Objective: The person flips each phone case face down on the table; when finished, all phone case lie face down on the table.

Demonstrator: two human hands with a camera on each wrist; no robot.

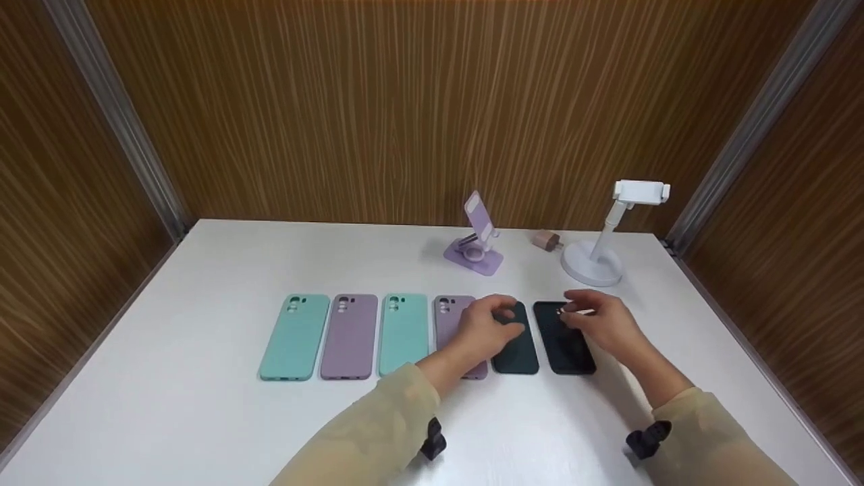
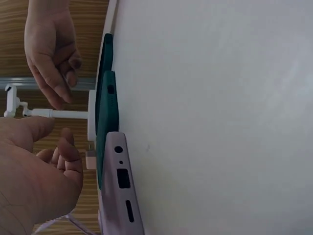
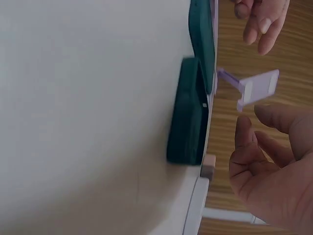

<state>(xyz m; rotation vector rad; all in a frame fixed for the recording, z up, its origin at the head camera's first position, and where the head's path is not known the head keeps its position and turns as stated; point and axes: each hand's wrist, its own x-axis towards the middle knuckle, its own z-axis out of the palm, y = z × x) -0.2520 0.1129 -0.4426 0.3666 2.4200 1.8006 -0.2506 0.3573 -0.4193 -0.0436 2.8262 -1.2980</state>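
A row of phone cases lies across the white table. My left hand (image 1: 482, 327), fingers loosely bent and holding nothing, hovers over a dark green phone case (image 1: 518, 354) and partly covers the purple phone case (image 1: 444, 327) beside it. Above the rightmost dark green phone case (image 1: 567, 347) is my right hand (image 1: 605, 324), thumb and fingers apart. That case lies with its hollow side up, as its raised rim (image 3: 182, 117) shows in the right wrist view. Both hands appear raised off the cases in the wrist views.
Farther left in the row are a teal case (image 1: 295, 341), a purple case (image 1: 349, 341) and another teal case (image 1: 403, 337). Behind stand a purple phone stand (image 1: 479, 219), a pink charger plug (image 1: 545, 239) and a white phone stand (image 1: 592, 270). Wood-grain panels (image 1: 378, 115) enclose the table.
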